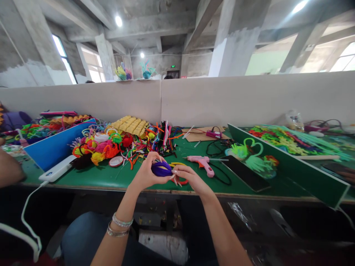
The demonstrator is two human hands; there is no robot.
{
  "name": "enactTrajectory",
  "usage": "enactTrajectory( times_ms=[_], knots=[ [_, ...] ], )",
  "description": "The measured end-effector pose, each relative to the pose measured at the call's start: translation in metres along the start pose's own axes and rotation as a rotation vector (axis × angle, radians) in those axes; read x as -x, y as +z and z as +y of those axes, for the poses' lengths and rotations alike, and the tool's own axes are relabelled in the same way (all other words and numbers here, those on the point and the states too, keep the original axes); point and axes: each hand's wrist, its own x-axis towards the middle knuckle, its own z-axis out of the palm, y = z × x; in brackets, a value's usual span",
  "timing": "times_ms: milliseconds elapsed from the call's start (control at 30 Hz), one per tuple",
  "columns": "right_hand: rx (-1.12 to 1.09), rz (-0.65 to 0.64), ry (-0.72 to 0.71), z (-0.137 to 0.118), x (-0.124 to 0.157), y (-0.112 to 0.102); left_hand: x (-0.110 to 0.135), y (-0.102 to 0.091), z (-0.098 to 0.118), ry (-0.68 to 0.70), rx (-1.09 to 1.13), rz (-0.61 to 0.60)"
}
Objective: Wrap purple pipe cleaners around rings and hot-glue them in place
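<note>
A bundle of purple yarn (161,169) is held over the front of the green table. My left hand (148,171) curls round its left side, thumb below and fingers above. My right hand (191,178) pinches the bundle's right end, its fingertips partly hiding that spot. Behind and below the hands lie a yellow strand and a red-orange strand (183,182), partly covered. Just to the right, a pink hot glue gun (201,163) rests on the table with a clear glue stick in its back.
A dark phone (244,173) and a green fuzzy swan-like figure (253,159) are to the right, beside a green divider (288,170). Leftward are colourful yarn balls (102,149), a yellow egg tray (130,125), a white power strip (58,170) and a blue divider (59,142). Another person's arm (9,166) shows at far left.
</note>
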Motion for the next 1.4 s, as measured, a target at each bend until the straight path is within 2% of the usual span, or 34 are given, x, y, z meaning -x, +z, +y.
enactTrajectory(
  times_ms=[200, 500, 633, 800, 900, 1267, 1400],
  knots=[
    [-0.020, 0.006, 0.029, 0.005, -0.002, 0.000, -0.001, -0.003, 0.002, -0.155, 0.018, -0.106],
    [-0.039, -0.007, 0.033, 0.011, -0.004, -0.005, 0.000, -0.007, 0.000, -0.165, 0.052, -0.141],
    [-0.028, 0.012, -0.006, 0.006, -0.001, -0.006, 0.001, -0.006, 0.007, -0.075, 0.004, -0.063],
    [-0.014, -0.013, -0.045, 0.001, 0.003, -0.006, 0.003, 0.000, 0.000, 0.219, -0.134, 0.055],
    [-0.011, -0.032, -0.051, -0.001, 0.005, -0.006, 0.002, 0.003, -0.004, 0.369, -0.135, 0.120],
    [-0.040, -0.052, -0.079, 0.001, 0.006, -0.008, 0.002, 0.007, -0.004, 0.377, -0.044, 0.139],
    [-0.032, -0.054, -0.069, 0.001, 0.008, -0.008, 0.002, 0.007, -0.001, 0.336, -0.049, 0.135]
  ],
)
